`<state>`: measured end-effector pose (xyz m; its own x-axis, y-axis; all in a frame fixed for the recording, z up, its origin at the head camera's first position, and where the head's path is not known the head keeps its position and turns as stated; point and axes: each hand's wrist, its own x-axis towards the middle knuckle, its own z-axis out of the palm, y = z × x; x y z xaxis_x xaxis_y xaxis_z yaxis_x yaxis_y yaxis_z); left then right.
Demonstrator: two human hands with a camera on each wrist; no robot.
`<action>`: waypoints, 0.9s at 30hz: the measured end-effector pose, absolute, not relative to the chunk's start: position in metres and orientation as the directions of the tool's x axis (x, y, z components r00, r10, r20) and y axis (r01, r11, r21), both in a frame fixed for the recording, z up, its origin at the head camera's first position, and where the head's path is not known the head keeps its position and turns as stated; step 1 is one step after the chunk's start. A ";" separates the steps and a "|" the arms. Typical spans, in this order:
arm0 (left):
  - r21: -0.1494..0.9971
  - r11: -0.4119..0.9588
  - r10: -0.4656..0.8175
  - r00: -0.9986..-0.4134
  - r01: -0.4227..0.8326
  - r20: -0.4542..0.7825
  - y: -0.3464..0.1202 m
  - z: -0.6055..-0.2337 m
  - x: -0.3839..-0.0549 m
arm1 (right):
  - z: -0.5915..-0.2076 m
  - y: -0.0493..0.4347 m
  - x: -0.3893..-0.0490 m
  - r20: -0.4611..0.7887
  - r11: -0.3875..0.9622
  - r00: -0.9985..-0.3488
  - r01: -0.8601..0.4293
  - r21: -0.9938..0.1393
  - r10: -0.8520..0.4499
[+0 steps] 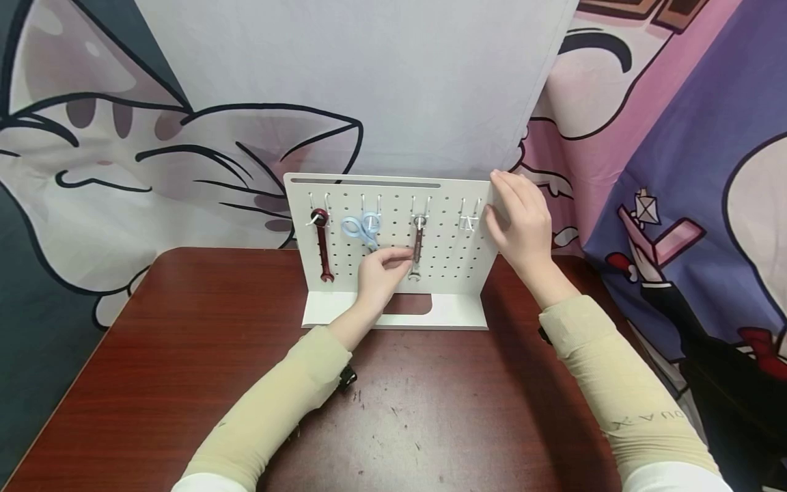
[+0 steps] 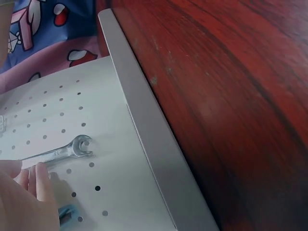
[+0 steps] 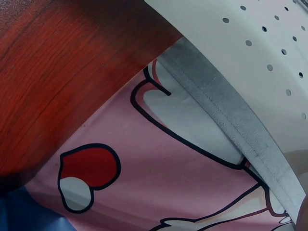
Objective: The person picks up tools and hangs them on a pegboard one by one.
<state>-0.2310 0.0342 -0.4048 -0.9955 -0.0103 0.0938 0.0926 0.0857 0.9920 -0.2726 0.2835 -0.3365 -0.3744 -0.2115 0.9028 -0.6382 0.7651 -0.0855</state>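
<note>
A white pegboard stand [image 1: 455, 273] stands upright on the table. My left hand [image 1: 382, 275] is in front of it, thumb and fingers pinching the shaft of a silver combination wrench [image 1: 418, 242] that hangs from a hook. In the left wrist view, the open end of this wrench [image 2: 79, 146] lies close over the board, and my left hand [image 2: 24, 199] covers part of its shaft. My right hand [image 1: 524, 217] grips the board's upper right edge. In the right wrist view only a sliver of that hand shows at the lower right.
Left on the board hang a dark red wrench [image 1: 322, 246] and light blue scissors [image 1: 364, 227]. A bare white hook [image 1: 469, 222] is at the right. The reddish-brown wooden table [image 1: 393, 424] spreads in front; cartoon-printed cloth [image 1: 246, 184] hangs behind.
</note>
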 end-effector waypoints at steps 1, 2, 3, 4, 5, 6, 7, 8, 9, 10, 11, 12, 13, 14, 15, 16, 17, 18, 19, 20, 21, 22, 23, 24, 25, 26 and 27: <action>0.992 0.085 -0.006 -0.996 0.091 0.092 0.033 -0.405 -0.230 | -0.337 0.283 -0.273 0.903 0.765 -0.375 -0.638 -0.087 -0.210; 0.992 0.084 -0.002 -0.996 0.090 0.091 0.031 -0.405 -0.229 | -0.337 0.284 -0.273 0.903 0.764 -0.376 -0.639 -0.090 -0.209; 0.992 0.089 0.001 -0.996 0.090 0.090 0.029 -0.405 -0.228 | -0.337 0.284 -0.273 0.903 0.764 -0.376 -0.639 -0.090 -0.209; 0.992 0.093 0.005 -0.996 0.088 0.088 0.027 -0.405 -0.227 | -0.337 0.283 -0.273 0.903 0.763 -0.376 -0.640 -0.089 -0.209; 0.991 0.100 0.011 -0.996 0.088 0.088 0.025 -0.405 -0.226 | -0.337 0.283 -0.273 0.903 0.763 -0.375 -0.640 -0.088 -0.210; 0.990 0.107 0.019 -0.996 0.089 0.088 0.023 -0.405 -0.225 | -0.337 0.283 -0.273 0.903 0.763 -0.373 -0.640 -0.087 -0.211; 0.988 0.123 0.026 -0.996 0.092 0.089 0.020 -0.405 -0.224 | -0.337 0.284 -0.273 0.903 0.764 -0.374 -0.639 -0.087 -0.211; 0.985 0.141 0.034 -0.995 0.096 0.092 0.017 -0.405 -0.222 | -0.337 0.284 -0.273 0.903 0.764 -0.374 -0.639 -0.086 -0.211; 0.981 0.164 0.042 -0.994 0.103 0.097 0.015 -0.406 -0.221 | -0.337 0.284 -0.273 0.904 0.765 -0.373 -0.639 -0.085 -0.211; 0.978 0.179 0.053 -0.993 0.111 0.103 0.012 -0.406 -0.219 | -0.337 0.284 -0.273 0.904 0.765 -0.372 -0.639 -0.084 -0.211; 0.973 0.199 0.063 -0.992 0.121 0.110 0.009 -0.406 -0.217 | -0.337 0.284 -0.273 0.904 0.765 -0.372 -0.639 -0.085 -0.210; 0.969 0.213 0.072 -0.991 0.128 0.115 0.005 -0.406 -0.215 | -0.337 0.284 -0.274 0.904 0.765 -0.371 -0.639 -0.084 -0.210; 0.965 0.226 0.080 -0.989 0.136 0.121 0.002 -0.406 -0.213 | -0.337 0.284 -0.274 0.905 0.765 -0.370 -0.639 -0.084 -0.210; 0.962 0.233 0.090 -0.988 0.143 0.125 -0.002 -0.406 -0.211 | -0.337 0.284 -0.274 0.905 0.764 -0.370 -0.639 -0.083 -0.210; 0.959 0.241 0.098 -0.987 0.148 0.128 -0.005 -0.405 -0.209 | -0.337 0.284 -0.274 0.905 0.764 -0.369 -0.640 -0.083 -0.211; 0.958 0.243 0.110 -0.985 0.155 0.131 -0.009 -0.405 -0.207 | -0.337 0.284 -0.274 0.905 0.764 -0.369 -0.640 -0.083 -0.211; 0.956 0.247 0.120 -0.984 0.161 0.135 -0.013 -0.404 -0.204 | -0.337 0.284 -0.274 0.905 0.763 -0.368 -0.641 -0.082 -0.212; 0.952 0.257 0.129 -0.982 0.169 0.140 -0.017 -0.405 -0.202 | -0.337 0.284 -0.275 0.905 0.763 -0.367 -0.641 -0.081 -0.213; 0.946 0.269 0.139 -0.979 0.184 0.151 -0.021 -0.406 -0.199 | -0.337 0.284 -0.275 0.905 0.763 -0.368 -0.641 -0.081 -0.213; 0.940 0.279 0.148 -0.976 0.194 0.157 -0.025 -0.405 -0.196 | -0.337 0.284 -0.274 0.905 0.763 -0.369 -0.641 -0.082 -0.213; 0.933 0.294 0.159 -0.973 0.206 0.164 -0.029 -0.406 -0.194 | -0.337 0.284 -0.274 0.905 0.763 -0.369 -0.641 -0.081 -0.213; 0.925 0.309 0.170 -0.970 0.219 0.173 -0.033 -0.407 -0.191 | -0.337 0.283 -0.274 0.905 0.764 -0.369 -0.640 -0.081 -0.213; 0.917 0.325 0.177 -0.968 0.230 0.180 -0.037 -0.407 -0.189 | -0.337 0.283 -0.274 0.905 0.765 -0.369 -0.639 -0.081 -0.212; 0.908 0.341 0.183 -0.965 0.242 0.189 -0.041 -0.409 -0.186 | -0.337 0.283 -0.274 0.904 0.766 -0.371 -0.638 -0.082 -0.212; 0.903 0.348 0.190 -0.962 0.252 0.195 -0.045 -0.410 -0.184 | -0.337 0.284 -0.274 0.904 0.767 -0.372 -0.636 -0.082 -0.211; 0.899 0.353 0.198 -0.960 0.260 0.199 -0.048 -0.410 -0.181 | -0.337 0.284 -0.274 0.904 0.767 -0.373 -0.636 -0.084 -0.210; 0.892 0.362 0.205 -0.956 0.271 0.208 -0.052 -0.412 -0.179 | -0.337 0.284 -0.274 0.904 0.768 -0.374 -0.635 -0.084 -0.210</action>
